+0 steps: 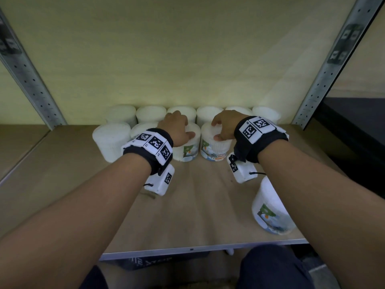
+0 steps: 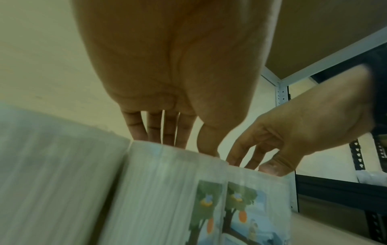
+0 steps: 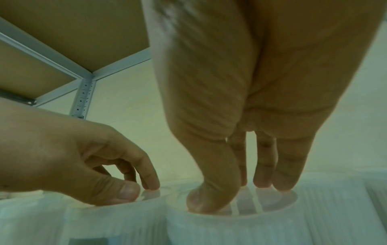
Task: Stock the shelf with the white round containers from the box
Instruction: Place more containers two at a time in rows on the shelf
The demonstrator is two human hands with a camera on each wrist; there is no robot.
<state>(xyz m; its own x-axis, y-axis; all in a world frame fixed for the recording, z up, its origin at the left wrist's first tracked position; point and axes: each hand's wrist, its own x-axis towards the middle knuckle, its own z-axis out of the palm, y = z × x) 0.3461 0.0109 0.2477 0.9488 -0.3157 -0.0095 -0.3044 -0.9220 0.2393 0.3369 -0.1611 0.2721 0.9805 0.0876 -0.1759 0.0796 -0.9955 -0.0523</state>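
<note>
1. Both hands are on the shelf (image 1: 187, 215) at once. The left hand (image 1: 177, 127) has its fingers (image 2: 155, 127) draped down over the lid of one white round container (image 1: 188, 147) in the middle of the frame, thumb on the near rim, so it's clamped lightly on that tub from above.
2. The right hand (image 1: 226, 126) is doing the same on the neighbouring container (image 1: 214, 149). From the right wrist view the thumb and fingertips (image 3: 261, 165) are curled onto the recessed lid and gripping it.
3. The two tubs sit just beside each other in the second row, labels facing out, with a full row of white tubs (image 1: 187, 113) behind them against the back wall.
4. Another tub (image 1: 270, 207) stands apart at the lower right of the frame, near the shelf's front edge and partly hidden by the forearm.
5. Handling guess: they look like clear thin plastic tubs packed with cotton buds, so light, fairly stiff, and a bit slick on the sides. Pinching across the lid rim from the top seems the best hold, since squeezing the wall could flex it or pop the lid.
6. The box isn't clearly visible, just something dark below the shelf edge.
</note>
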